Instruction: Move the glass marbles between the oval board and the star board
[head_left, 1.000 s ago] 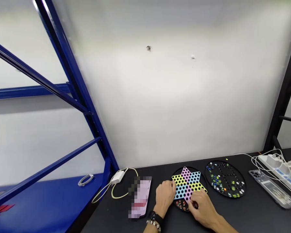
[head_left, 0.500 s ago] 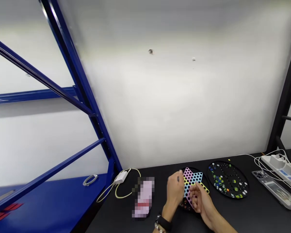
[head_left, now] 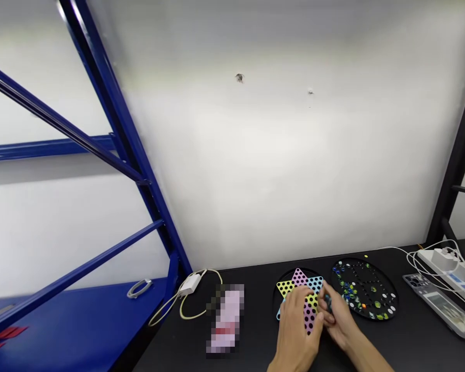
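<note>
A star-shaped perforated game panel (head_left: 299, 278), in pink, yellow and blue with round holes, lies over a round black tray (head_left: 275, 299). My left hand (head_left: 297, 328) reaches over the panel's front left part, fingers stretched and thumb apart. It hides much of the panel; whether it touches it I cannot tell. At the panel's right side, my right hand (head_left: 338, 316) is closed with curled fingers. Something small, dark and bluish shows between them, too unclear to name. A second round black tray (head_left: 389, 287), holding several glass marbles (head_left: 346, 290), lies beyond my right hand.
On the right are a phone-shaped item in a clear cover (head_left: 442, 307) and a white power strip (head_left: 455, 279) with cables. A white adapter (head_left: 189, 284) and a blurred pinkish item (head_left: 227, 318) lie left. A blue rack post (head_left: 139, 155) rises at the left.
My left hand has turned from closed and raised at the panel's left to stretched out over its front. My right hand has shifted right, uncovering the panel's middle. The view has shifted slightly.
</note>
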Available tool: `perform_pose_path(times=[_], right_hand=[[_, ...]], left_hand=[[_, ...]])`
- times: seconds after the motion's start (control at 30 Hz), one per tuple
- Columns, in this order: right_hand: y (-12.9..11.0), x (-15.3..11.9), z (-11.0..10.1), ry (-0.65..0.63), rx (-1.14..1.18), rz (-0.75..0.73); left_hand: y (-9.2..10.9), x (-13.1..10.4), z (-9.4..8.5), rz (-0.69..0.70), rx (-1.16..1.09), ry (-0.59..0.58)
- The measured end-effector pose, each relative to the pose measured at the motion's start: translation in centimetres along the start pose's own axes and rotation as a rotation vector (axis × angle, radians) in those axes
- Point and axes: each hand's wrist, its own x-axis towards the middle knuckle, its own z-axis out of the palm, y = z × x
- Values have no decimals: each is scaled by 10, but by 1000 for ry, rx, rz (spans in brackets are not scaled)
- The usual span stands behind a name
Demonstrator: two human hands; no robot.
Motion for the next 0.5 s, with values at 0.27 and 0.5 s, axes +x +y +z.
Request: perform_pose_path(times=[0.27,0.5], right_hand=[[-63,39,-131,356,-1684,-493],[-56,33,-118,309,-2021,-567]], left_hand=[[-57,-40,-8,-286,242,-133],[-77,-47,-4,-287,379,-135]])
